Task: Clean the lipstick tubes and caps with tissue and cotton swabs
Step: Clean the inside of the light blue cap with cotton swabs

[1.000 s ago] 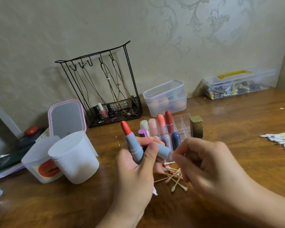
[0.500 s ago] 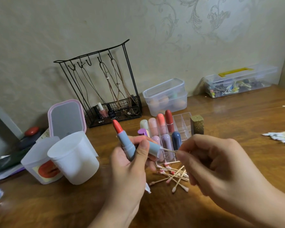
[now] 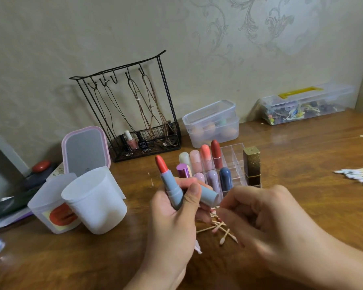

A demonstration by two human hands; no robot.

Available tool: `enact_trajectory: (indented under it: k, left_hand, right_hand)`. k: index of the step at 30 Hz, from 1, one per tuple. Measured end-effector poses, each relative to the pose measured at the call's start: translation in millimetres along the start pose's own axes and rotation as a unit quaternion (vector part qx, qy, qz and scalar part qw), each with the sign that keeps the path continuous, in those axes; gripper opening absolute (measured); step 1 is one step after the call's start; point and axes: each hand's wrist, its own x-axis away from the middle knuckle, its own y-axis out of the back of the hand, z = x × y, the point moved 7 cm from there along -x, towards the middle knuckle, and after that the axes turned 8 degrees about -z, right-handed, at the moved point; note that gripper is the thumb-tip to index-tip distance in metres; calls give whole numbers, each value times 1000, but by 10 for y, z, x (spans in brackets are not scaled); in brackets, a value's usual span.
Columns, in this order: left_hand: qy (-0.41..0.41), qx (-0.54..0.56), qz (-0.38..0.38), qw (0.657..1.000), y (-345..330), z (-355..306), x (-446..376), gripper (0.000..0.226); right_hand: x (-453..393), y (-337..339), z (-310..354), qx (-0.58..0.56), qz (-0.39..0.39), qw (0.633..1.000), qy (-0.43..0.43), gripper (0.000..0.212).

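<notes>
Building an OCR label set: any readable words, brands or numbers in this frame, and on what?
None can be read.
Small dark mark low on the pink-framed mirror: too small to read.
Dark nail polish bottle in the black wire rack: pale label, blurred.
Sticker on the translucent cup: an orange-red picture, no legible text.
Blue lipstick tube in the left hand and gold-topped lipstick: no lettering visible.

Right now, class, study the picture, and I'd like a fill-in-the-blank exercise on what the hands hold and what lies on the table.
1. The left hand holds an open lipstick with a ____ bullet.
2. The same hand also holds the lipstick's blue-grey ____.
3. Used cotton swabs lie on the table below the ____ hand.
4. The gold glitter tube stands ____ beside the clear organizer.

Missing words: red; cap; right; upright
</notes>
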Motion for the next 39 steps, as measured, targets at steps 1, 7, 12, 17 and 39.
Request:
enact_trajectory:
  k: [1, 7, 12, 17, 39]
  left_hand:
    - [-2, -3, 0, 1000, 0, -8, -1, 24]
    - [-14, -45, -1, 999, 4, -7, 9, 23]
    - [4, -16, 5, 1000, 22, -44, -33, 29]
    - [21, 2, 16, 1000, -8, -22, 5, 29]
    - [278, 349, 43, 894, 10, -17, -55, 37]
  right_hand:
    - [-21, 36, -22, 18, -11, 1000, -3, 17]
    - [9, 49, 73, -23, -23, 999, 29, 14]
    - [-55, 168, -9, 91, -45, 994, 47, 16]
    - [59, 170, 258, 112, -96, 979, 138, 12]
    - [-33, 124, 122, 204, 1, 975, 84, 8]
